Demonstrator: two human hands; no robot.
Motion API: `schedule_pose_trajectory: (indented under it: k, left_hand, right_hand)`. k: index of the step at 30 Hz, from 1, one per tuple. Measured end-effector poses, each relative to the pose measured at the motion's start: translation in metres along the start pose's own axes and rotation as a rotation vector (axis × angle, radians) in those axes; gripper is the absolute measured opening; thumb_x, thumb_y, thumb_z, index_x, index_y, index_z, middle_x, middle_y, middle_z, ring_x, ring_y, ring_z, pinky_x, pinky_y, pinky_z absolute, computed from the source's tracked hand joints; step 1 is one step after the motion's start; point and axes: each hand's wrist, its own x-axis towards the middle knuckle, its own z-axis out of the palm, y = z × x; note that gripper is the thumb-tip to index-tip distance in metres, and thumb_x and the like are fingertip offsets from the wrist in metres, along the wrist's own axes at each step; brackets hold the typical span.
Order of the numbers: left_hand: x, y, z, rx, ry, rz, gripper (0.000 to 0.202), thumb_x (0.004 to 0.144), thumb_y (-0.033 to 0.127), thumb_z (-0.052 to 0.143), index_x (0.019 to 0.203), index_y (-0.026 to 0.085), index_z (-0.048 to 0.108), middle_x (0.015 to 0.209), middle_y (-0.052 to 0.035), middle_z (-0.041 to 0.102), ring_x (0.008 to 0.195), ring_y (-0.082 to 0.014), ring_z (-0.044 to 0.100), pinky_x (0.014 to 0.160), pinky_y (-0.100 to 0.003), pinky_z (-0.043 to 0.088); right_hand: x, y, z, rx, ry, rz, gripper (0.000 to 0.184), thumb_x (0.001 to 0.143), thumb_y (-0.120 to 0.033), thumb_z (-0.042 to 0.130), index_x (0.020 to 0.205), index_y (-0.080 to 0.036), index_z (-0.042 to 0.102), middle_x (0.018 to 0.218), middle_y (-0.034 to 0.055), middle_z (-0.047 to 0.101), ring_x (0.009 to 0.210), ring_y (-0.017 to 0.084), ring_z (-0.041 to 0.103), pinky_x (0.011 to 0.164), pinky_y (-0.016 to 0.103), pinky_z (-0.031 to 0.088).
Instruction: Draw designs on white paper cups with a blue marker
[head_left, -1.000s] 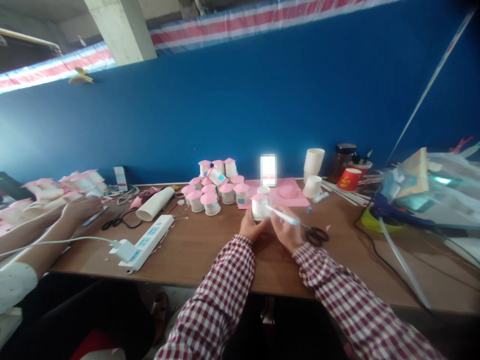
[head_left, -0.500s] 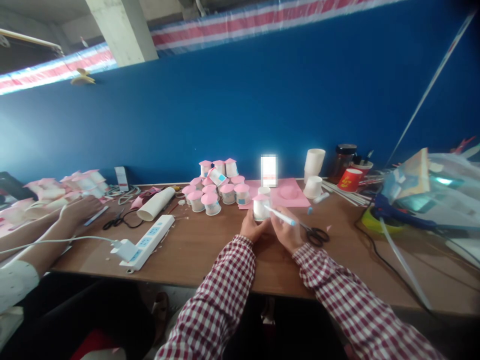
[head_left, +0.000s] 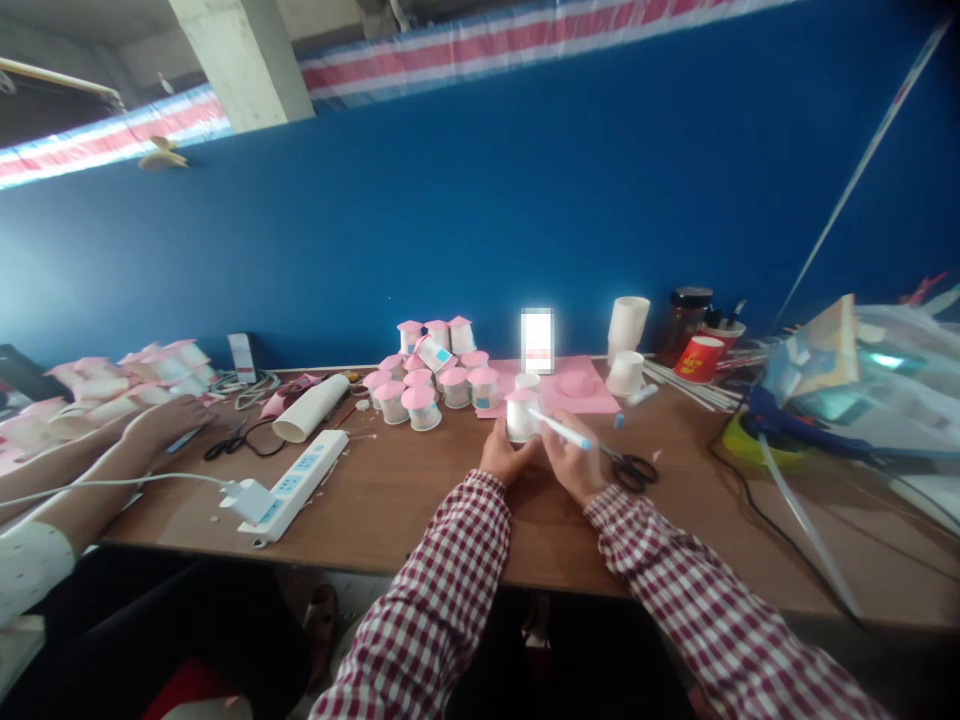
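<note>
My left hand (head_left: 507, 452) is closed around a white paper cup with a pink paper top (head_left: 522, 412), held near the table top. In my right hand (head_left: 571, 452) is a white marker pen with a light blue end (head_left: 564, 430); its tip points at the side of the cup. Whether the tip touches the cup I cannot tell. Just behind stands another white cup (head_left: 528, 383) by a sheet of pink paper (head_left: 600, 400). Black-handled scissors (head_left: 636, 472) lie beside my right hand. Left of my hands, several pink-topped cups (head_left: 421, 408) stand grouped, one lying on the others.
A white power strip (head_left: 300, 480) with a plugged-in charger and a rolled paper tube (head_left: 311, 408) lie on the left. A co-worker's arms (head_left: 142, 440) reach over the table there. On the right are white cups (head_left: 627, 372), red cups (head_left: 699, 360) and a blue-and-yellow object (head_left: 772, 440).
My hands, the cup and the marker stay almost in place. The co-worker's hand at the far left has shifted slightly.
</note>
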Motion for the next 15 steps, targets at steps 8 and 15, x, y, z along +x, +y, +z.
schedule_pose_trajectory:
  k: [8,15]
  left_hand:
    - [-0.0001,0.0004,-0.0003,-0.019,-0.004,-0.012,0.053,0.068,0.038,0.069,0.114,0.017,0.053,0.103,-0.0084,0.064,0.091,-0.0208,0.061,0.081,-0.033,0.047]
    - [-0.0003,0.0006,-0.0005,-0.015,-0.010,-0.021,0.054,0.068,0.038,0.069,0.115,0.017,0.052,0.102,-0.0086,0.064,0.090,-0.0210,0.061,0.080,-0.032,0.048]
  right_hand:
    - [0.0004,0.0001,0.0002,0.001,0.007,-0.011,0.021,0.090,-0.030,0.045,0.095,-0.017,0.061,0.087,0.0086,0.068,0.079,0.019,0.064,0.070,0.030,0.052]
    - [0.0005,0.0003,0.0008,-0.005,0.025,-0.016,0.019,0.090,-0.028,0.047,0.094,-0.016,0.061,0.087,0.0087,0.068,0.078,0.020,0.064,0.071,0.030,0.052]
